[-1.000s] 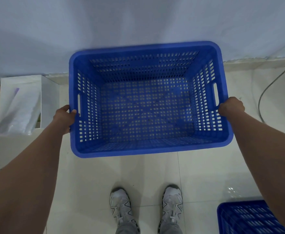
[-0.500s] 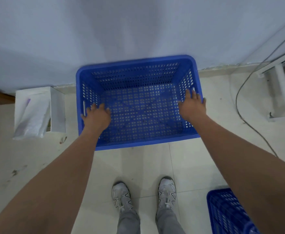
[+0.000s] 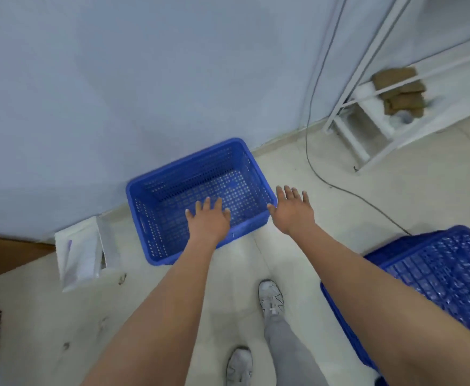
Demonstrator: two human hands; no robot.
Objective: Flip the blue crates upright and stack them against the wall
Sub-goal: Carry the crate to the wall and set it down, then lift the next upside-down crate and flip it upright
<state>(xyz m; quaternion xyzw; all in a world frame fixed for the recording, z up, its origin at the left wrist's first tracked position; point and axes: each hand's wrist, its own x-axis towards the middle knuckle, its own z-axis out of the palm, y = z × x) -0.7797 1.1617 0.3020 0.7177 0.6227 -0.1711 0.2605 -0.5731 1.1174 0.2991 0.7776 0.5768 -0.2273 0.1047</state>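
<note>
An upright blue crate (image 3: 169,188) stands on the floor with its far side against the pale wall (image 3: 144,79). It holds nothing. My left hand (image 3: 207,220) hovers over its near rim with fingers spread, gripping nothing. My right hand (image 3: 293,208) is spread too, just off the crate's right corner and apart from it. A second blue crate (image 3: 445,274) lies upside down on the floor at the lower right, partly hidden behind my right forearm.
A white box (image 3: 79,252) with paper in it sits left of the upright crate. A dark cable (image 3: 311,151) runs down the wall and across the floor. A white metal rack (image 3: 367,129) with brown cloths stands at the right. My feet are on the pale tiles.
Both hands let go of the crate after it was set down by the wall, then drew back and up. The view swung right and back, showing more of the second crate and the rack.
</note>
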